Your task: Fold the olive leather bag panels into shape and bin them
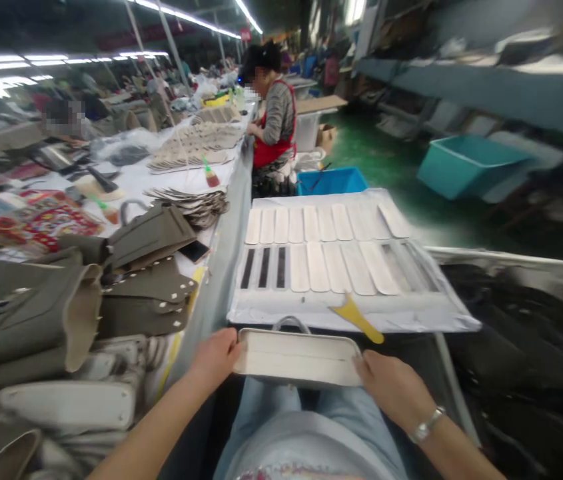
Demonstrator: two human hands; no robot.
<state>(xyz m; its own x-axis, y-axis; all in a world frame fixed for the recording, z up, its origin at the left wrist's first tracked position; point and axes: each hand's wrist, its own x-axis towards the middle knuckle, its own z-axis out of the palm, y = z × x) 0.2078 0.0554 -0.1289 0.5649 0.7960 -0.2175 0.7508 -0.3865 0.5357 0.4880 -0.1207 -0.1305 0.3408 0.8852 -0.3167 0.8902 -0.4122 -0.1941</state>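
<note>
Over my lap is a long, cream-coloured bag piece [298,358] with rounded corners and a raised edge. My left hand [215,360] pinches its left end, and my right hand [395,381] grips its right end, fingers closed on both sides. Behind its far edge a grey loop handle [292,324] sticks up; I cannot tell whether it is joined to the piece. Just beyond lies a white board [271,313] with two rows of pale oblong strips [317,267]. A few dark strips [264,268] show at the left of the nearer row. On the board's front edge rests a yellow scraper [358,320].
Left, a long bench [216,267] carries olive bag panels [146,240], grey oblong pieces [68,403] and a phone [194,251]. A co-worker in a red apron [274,133] sits ahead beside a blue bin [331,180]. Dark material [526,347] fills a container at right.
</note>
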